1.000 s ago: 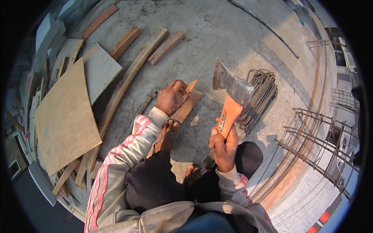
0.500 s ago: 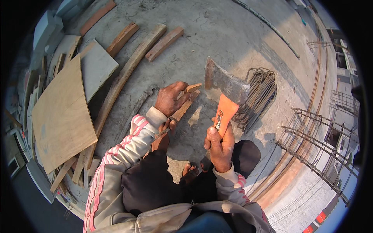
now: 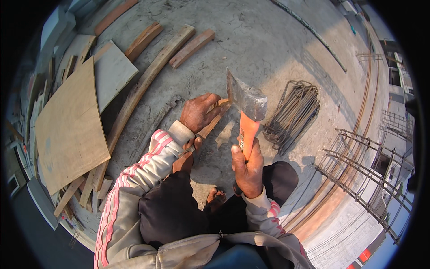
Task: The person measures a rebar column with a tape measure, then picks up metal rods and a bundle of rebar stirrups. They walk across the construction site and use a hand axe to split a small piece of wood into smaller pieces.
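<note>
My right hand [image 3: 247, 168] is wrapped around the orange handle of a hatchet [image 3: 248, 99], whose grey steel head points up with the cutting edge turned left. Close to that edge, my left hand [image 3: 199, 113] grips a small piece of wood [image 3: 225, 104], its fingers curled over most of it. Beneath that hand a wooden strip [image 3: 211, 126] slants over the floor, with its lower end near my foot. The hatchet's edge looks very near the small piece's tip; whether they touch I cannot tell.
A bundle of bent steel rods [image 3: 293, 115] lies right of the hatchet. On the left are a plywood sheet [image 3: 74, 125], a long timber [image 3: 139, 92] and shorter boards. A rebar cage [image 3: 363, 175] stands at the right. My bare foot [image 3: 216, 197] is below the strip.
My right hand has carried the hatchet a little left, and its head has turned, bringing the edge nearer the small piece of wood. My left hand has hardly moved.
</note>
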Available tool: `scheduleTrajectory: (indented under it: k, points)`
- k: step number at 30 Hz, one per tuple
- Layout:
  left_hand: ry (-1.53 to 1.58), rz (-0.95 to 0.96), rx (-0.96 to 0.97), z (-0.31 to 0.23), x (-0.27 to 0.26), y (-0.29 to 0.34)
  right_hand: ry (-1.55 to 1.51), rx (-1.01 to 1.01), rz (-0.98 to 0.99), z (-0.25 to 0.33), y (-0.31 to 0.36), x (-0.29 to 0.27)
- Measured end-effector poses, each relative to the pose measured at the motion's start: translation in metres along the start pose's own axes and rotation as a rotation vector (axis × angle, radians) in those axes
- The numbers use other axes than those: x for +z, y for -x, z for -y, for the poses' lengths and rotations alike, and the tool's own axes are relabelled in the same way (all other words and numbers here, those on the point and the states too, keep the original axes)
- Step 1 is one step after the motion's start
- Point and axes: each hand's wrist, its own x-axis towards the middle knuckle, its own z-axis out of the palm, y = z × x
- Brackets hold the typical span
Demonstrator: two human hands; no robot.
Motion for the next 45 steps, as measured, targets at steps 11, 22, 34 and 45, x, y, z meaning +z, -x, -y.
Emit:
scheduleTrajectory:
  k: [11, 22, 34, 45]
  points:
    - [-0.074, -0.036, 0.133, -0.018, -0.008, -0.018, -0.046, -0.214, -0.122, 0.009, 0.006, -0.006]
    - [-0.067, -0.119, 0.185, -0.036, -0.013, -0.026, -0.027, -0.227, -0.152, 0.034, 0.021, -0.022]
    - [0.36, -0.217, -0.251, 0.032, -0.002, 0.023, -0.141, -0.01, -0.071, 0.043, 0.013, -0.027]
    - [0.507, -0.595, -0.393, 0.064, -0.051, 0.008, 0.027, 0.029, -0.077, 0.015, -0.005, -0.006]
